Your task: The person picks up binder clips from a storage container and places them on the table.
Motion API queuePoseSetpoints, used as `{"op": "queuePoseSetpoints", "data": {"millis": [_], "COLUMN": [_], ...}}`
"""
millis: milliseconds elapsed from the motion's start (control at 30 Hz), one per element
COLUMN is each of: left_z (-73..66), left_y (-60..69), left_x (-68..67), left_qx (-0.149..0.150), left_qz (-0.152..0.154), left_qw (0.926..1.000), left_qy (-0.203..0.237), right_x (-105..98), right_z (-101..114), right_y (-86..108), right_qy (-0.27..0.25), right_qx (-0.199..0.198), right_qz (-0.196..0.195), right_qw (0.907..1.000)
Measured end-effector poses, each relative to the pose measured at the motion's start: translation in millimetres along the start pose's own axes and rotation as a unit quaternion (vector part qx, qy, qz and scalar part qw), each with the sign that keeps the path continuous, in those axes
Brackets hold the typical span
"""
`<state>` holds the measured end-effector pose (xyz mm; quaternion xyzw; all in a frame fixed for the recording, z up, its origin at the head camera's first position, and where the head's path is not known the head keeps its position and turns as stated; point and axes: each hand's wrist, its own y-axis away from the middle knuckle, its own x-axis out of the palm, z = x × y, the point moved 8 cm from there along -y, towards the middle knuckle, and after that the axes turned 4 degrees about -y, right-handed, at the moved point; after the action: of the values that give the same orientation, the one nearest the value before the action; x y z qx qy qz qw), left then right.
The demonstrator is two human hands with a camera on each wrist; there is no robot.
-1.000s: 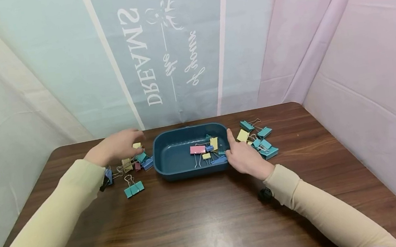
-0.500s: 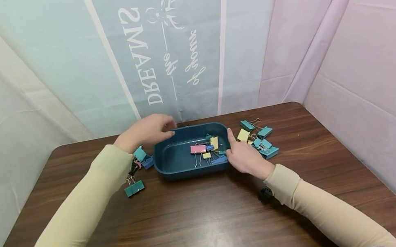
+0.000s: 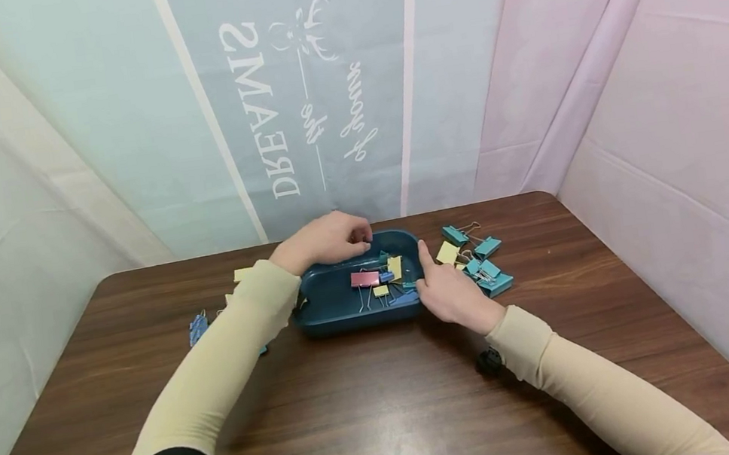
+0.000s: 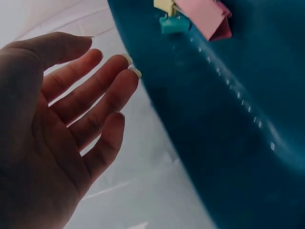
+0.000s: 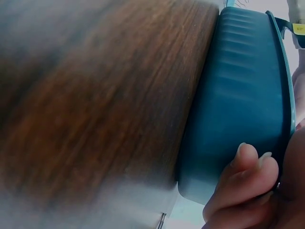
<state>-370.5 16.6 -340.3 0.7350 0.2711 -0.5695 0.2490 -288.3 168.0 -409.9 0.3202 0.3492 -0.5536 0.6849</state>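
Note:
A dark teal plastic tray (image 3: pixel 356 323) stands near the far edge of the table. Inside lie several binder clips, among them a pink binder clip (image 3: pixel 365 279) and a yellow binder clip (image 3: pixel 395 267). Over the tray's far rim hovers my left hand (image 3: pixel 328 239); the left wrist view shows its fingers (image 4: pixel 102 102) loosely bent with nothing between them. My right hand (image 3: pixel 449 290) holds the tray's right end, its index finger lying along the rim and its thumb at the inner side. In the right wrist view, curled fingers (image 5: pixel 243 186) touch the outer wall.
To the right of the tray is a pile of teal and yellow binder clips (image 3: pixel 489 273). Left of it, a blue clip (image 3: pixel 198 328) and a yellow clip (image 3: pixel 243 274) show; my left sleeve (image 3: pixel 236 349) covers others. A fabric backdrop (image 3: pixel 327 148) hangs behind the wooden table (image 3: pixel 386 407).
My left hand has moved right, from the clips on the left to above the tray's far rim. My right hand stays at the tray's right end, and the tray has hardly moved.

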Motion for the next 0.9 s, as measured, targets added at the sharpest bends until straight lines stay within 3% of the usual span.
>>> {"op": "queuePoseSetpoints", "data": {"millis": [200,467,733,900], "left_z": [-0.6,2.5,-4.3,-3.3], "left_y": [-8.5,-11.8,-18.3,-19.2], "left_x": [26.9,59.2,63.5,65.8], "left_qx": [-0.004,-0.021,0.001,-0.006], "left_qz": [0.043,0.111,0.113,0.11], "left_qw": [0.9986,0.9933,0.9935,0.9935], "left_qy": [0.029,0.025,-0.013,-0.028], "right_x": [2,1,-1,0], "right_z": [-2,-1,-1,-1], "right_y": [0.0,0.5,-0.8,-1.4], "right_qy": [-0.008,-0.004,-0.004,-0.006], "right_qx": [0.002,0.005,0.001,-0.001], "right_qz": [0.005,0.006,0.006,0.007], "right_qw": [1.0,1.0,1.0,1.0]}}
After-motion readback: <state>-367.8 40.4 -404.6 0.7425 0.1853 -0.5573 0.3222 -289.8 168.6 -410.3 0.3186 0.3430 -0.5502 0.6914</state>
